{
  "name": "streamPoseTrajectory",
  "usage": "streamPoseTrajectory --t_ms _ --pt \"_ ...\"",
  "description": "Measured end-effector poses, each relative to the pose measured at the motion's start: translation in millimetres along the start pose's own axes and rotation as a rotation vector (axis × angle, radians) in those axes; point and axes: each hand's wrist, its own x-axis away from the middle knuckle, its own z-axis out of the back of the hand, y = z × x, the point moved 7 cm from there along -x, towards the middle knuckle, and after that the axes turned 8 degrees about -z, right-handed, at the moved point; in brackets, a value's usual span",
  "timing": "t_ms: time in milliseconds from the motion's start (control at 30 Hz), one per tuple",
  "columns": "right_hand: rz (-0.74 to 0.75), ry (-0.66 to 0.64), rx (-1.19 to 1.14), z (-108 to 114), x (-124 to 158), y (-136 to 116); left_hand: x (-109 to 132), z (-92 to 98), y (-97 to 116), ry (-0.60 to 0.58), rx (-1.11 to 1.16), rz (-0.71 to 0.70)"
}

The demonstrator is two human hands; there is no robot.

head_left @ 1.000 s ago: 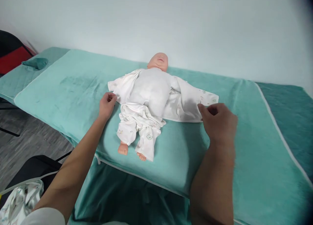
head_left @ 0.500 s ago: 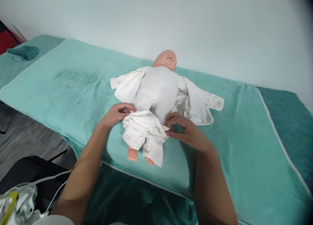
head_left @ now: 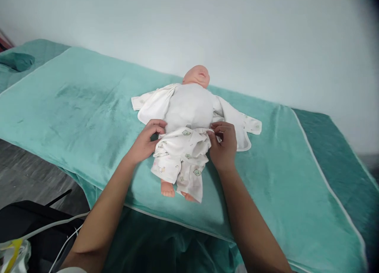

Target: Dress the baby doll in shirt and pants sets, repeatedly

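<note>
A baby doll (head_left: pixel 196 76) lies on its back with its feet toward me. Its torso is white, and an open white jacket (head_left: pixel 237 125) spreads out at both sides with sleeves outstretched. Printed white pants (head_left: pixel 185 150) cover the legs up to the hips, bunched at the thighs; both feet show below the cuffs. My left hand (head_left: pixel 148 140) pinches the pants' waistband at the left hip. At the right hip my right hand (head_left: pixel 222 144) grips the other side of the waistband, its fingers closed.
A green padded bed (head_left: pixel 89 103) runs along a pale wall (head_left: pixel 251 40). At the lower left are a black chair or bag (head_left: pixel 35 221), white cables and a clear plastic item with a yellow strip (head_left: pixel 16 251). A face opening shows at the bed's left end.
Both hands have moved up the doll's legs, and the waistband has risen from the thighs to the hips. The camera view has shifted slightly.
</note>
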Motion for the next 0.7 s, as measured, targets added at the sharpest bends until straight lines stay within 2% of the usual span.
streamPoseTrajectory --t_ms 133,267,333,400,467,600,700 --pt "-0.065 -0.007 -0.011 1 -8 4 -29 -3.9 -5 0.146 -0.114 -0.019" --pt "-0.297 0.024 -0.044 2 -34 28 -57 -6.9 -19 0.287 -0.262 -0.058" --pt "-0.438 -0.023 -0.195 -7 -46 43 -59 -4.9 -26 0.389 -0.31 -0.044" --pt "-0.564 -0.118 -0.385 -22 -49 55 -55 -3.4 -35 0.432 -0.291 0.037" --pt "-0.631 -0.178 -0.472 -31 -45 60 -48 -3.2 -46 0.405 -0.198 0.159" --pt "-0.623 -0.252 -0.391 -29 -35 59 -41 0.6 -56 0.32 0.02 0.311" --pt "-0.628 -0.379 -0.399 -25 -30 56 -42 -4.1 -59 0.146 0.137 0.39"
